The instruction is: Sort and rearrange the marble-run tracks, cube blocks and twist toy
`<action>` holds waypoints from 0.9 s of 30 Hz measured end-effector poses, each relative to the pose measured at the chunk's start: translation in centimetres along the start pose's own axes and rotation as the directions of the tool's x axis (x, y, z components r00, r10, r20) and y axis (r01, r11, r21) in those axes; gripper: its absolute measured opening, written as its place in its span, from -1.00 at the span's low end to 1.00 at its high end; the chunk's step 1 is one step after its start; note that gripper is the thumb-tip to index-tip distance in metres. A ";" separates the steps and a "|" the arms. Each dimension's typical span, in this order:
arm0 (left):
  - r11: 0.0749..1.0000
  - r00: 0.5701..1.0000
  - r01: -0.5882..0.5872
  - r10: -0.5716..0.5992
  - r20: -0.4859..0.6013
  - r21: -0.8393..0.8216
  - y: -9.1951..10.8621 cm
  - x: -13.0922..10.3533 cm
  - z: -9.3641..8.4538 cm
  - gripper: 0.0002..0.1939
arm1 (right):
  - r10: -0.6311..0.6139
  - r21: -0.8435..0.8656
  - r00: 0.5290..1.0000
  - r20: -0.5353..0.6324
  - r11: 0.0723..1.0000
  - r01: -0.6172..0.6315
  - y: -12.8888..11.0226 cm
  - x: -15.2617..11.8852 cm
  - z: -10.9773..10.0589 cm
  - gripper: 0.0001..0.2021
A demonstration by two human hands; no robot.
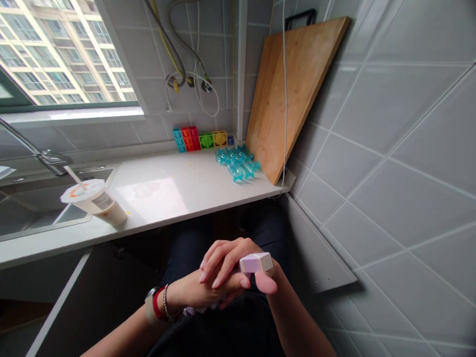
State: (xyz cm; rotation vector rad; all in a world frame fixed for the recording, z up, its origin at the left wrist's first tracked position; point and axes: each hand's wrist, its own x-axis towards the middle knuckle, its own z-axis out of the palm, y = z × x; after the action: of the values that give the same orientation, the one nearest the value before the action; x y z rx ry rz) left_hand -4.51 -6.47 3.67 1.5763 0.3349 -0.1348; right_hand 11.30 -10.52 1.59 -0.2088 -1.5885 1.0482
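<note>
My left hand (224, 289) and my right hand (232, 257) are clasped together above my lap, in the lower middle. The right hand's fingers curl over the back of the left. Between them is a small lavender-and-white blocky thing (255, 262) with a rounded pink tab (266, 283). Its white end points right, close to the right wrist, and the left thumb lies against its lower side. My palms hide most of it, so I cannot tell its kind. More lavender bumps (198, 309) show under the left wrist; whether they belong to the same thing is unclear.
Along the white counter (161, 167) stand a lidded drink cup (108, 205) with a straw, turquoise plastic pieces (237, 162) and coloured moulded trays (204, 139). A wooden board (293, 90) leans in the corner by a hanging white cable. The sink (36, 208) is at left.
</note>
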 end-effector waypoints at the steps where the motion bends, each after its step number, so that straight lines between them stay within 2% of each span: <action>1: 1.000 1.000 -0.001 0.001 0.028 0.006 0.3 0.1 0.0 -0.44 | 0.005 -0.001 1.000 0.008 1.000 -0.005 0.0 -0.1 -0.2 -0.19; 4: 0.999 0.995 -0.029 0.025 0.094 0.041 1.5 0.3 0.1 -0.38 | 0.025 -0.015 0.999 0.023 1.000 -0.024 0.2 -0.7 -0.5 -0.15; 7: 0.997 0.993 -0.052 0.046 0.105 0.059 2.3 0.3 0.2 -0.38 | 0.031 -0.027 0.999 0.015 0.999 -0.031 0.3 -1.1 -0.7 -0.12; 12: 0.995 0.992 -0.096 0.093 0.088 0.030 2.1 0.3 0.6 -0.42 | 0.091 0.066 0.996 -0.007 0.994 -0.090 -0.2 -1.2 -0.2 -0.11; 16: 0.991 0.990 -0.131 0.129 0.063 0.026 1.8 0.1 0.9 -0.40 | 0.182 0.195 0.982 -0.042 0.966 -0.171 -0.3 -1.4 0.4 0.19; 19: 0.992 0.991 -0.120 0.119 0.054 0.028 1.9 -0.1 0.9 -0.36 | 0.159 0.254 0.987 -0.022 0.956 -0.149 0.0 -1.4 0.7 0.33; 24: 0.997 0.995 -0.073 0.075 0.071 -0.033 1.9 0.0 0.5 -0.38 | 0.089 0.271 0.994 -0.068 0.960 -0.068 0.5 -1.1 0.9 0.31; 27: 0.996 0.994 -0.035 0.043 0.098 -0.087 1.7 0.2 0.2 -0.37 | 0.088 0.247 0.992 -0.093 0.967 -0.063 0.8 -1.2 0.7 0.35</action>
State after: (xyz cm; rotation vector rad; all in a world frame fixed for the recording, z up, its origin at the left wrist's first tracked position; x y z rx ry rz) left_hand -3.77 -6.63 5.23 1.4850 0.2289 -0.1660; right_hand 10.81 -11.20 0.21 -0.1544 -1.3536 1.2613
